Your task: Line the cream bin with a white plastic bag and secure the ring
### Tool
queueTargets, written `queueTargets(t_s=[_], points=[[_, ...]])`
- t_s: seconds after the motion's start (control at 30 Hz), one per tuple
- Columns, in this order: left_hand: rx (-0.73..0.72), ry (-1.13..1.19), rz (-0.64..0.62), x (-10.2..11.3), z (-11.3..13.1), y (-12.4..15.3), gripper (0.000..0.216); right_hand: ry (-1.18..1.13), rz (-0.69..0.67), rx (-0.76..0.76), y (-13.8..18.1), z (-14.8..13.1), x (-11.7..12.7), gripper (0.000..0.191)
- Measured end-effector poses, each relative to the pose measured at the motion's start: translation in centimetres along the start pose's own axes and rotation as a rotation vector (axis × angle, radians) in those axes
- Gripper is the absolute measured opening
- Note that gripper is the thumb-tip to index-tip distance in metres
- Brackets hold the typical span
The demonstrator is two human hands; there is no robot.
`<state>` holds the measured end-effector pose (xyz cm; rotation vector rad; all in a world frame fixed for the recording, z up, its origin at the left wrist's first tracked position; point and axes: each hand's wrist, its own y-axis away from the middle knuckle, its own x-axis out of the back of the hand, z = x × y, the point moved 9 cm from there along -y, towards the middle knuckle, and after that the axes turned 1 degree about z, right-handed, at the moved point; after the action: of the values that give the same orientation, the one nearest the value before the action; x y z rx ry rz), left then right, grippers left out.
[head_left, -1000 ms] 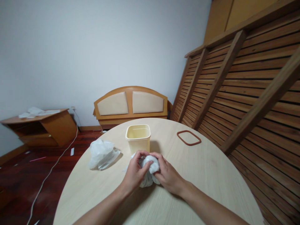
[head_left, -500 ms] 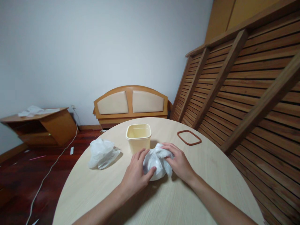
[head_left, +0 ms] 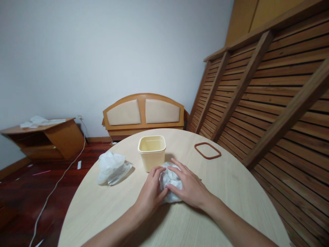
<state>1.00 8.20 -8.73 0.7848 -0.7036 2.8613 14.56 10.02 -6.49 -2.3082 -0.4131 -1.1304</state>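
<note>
A crumpled white plastic bag (head_left: 171, 179) rests on the round table in front of me, with both hands around it. My left hand (head_left: 151, 192) curves against its left side, fingers wrapped over the edge. From the right, my right hand (head_left: 189, 185) cups its top and side, thumb and fingers pressing the plastic. What the bag contains, if anything, is hidden. Just behind my left fingers stands a pale yellow bin (head_left: 152, 159), upright, its top uncovered. A second crumpled white plastic bag (head_left: 112, 168) lies left of the bin.
A brown rounded frame-like ring (head_left: 207, 151) lies flat on the right of the table (head_left: 226, 202). Beyond are a wooden headboard (head_left: 142, 109) and, at left, a low cabinet (head_left: 53, 137). A slatted wooden panel (head_left: 257, 85) leans at right. A white cable (head_left: 59, 185) crosses the floor.
My right hand has moved from the bag's twisted top to cover its right side. The bag looks lower and more bunched. My left hand has shifted slightly nearer me.
</note>
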Motion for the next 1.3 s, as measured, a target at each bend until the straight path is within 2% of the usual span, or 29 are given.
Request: queueTargets(t_s=[0.2, 0.3, 0.4, 0.53, 0.6, 0.73, 0.83, 0.9, 0.97, 1.17, 1.3], points=[[0.032, -0.020, 0.032, -0.1, -0.9, 0.0, 0.058, 0.045, -0.072, 0.072, -0.1, 0.4, -0.8, 0.055], [0.072, -0.078, 0.046, 0.1, -1.6, 0.1, 0.070, -0.005, -0.091, 0.072, -0.2, 1.4, -1.0, 0.066], [0.132, -0.032, -0.009, -0.7, -2.3, 0.3, 0.077, -0.023, -0.059, 0.005, -0.3, 2.6, -0.5, 0.073], [0.163, 0.077, -0.056, -1.9, -2.9, 0.6, 0.080, 0.102, -0.049, -0.119, -0.3, 3.4, 0.2, 0.051], [0.175, 0.152, -0.071, -2.4, -3.1, 0.8, 0.081, 0.141, -0.051, -0.185, -0.2, 3.5, 0.4, 0.048], [0.160, 0.289, -0.098, -3.4, -2.8, 1.0, 0.079, 0.146, -0.051, -0.254, 0.4, 3.3, -0.1, 0.067], [0.119, 0.329, -0.113, -3.9, -2.2, 1.1, 0.078, 0.147, -0.044, -0.236, 0.6, 3.2, -0.7, 0.091], [0.110, 0.343, -0.119, -4.1, -2.1, 1.1, 0.077, 0.160, -0.034, -0.215, 0.4, 3.2, -0.7, 0.099], [0.109, 0.356, -0.117, -4.2, -2.2, 1.1, 0.077, 0.168, -0.033, -0.186, 0.2, 3.0, -0.6, 0.092], [0.088, 0.333, -0.097, -3.9, -2.0, 1.0, 0.075, 0.167, -0.059, -0.096, -0.1, 1.7, 0.5, 0.053], [-0.013, 0.134, -0.049, -2.3, -0.9, 0.3, 0.063, 0.249, -0.070, -0.174, 0.2, 2.5, 1.7, 0.043]])
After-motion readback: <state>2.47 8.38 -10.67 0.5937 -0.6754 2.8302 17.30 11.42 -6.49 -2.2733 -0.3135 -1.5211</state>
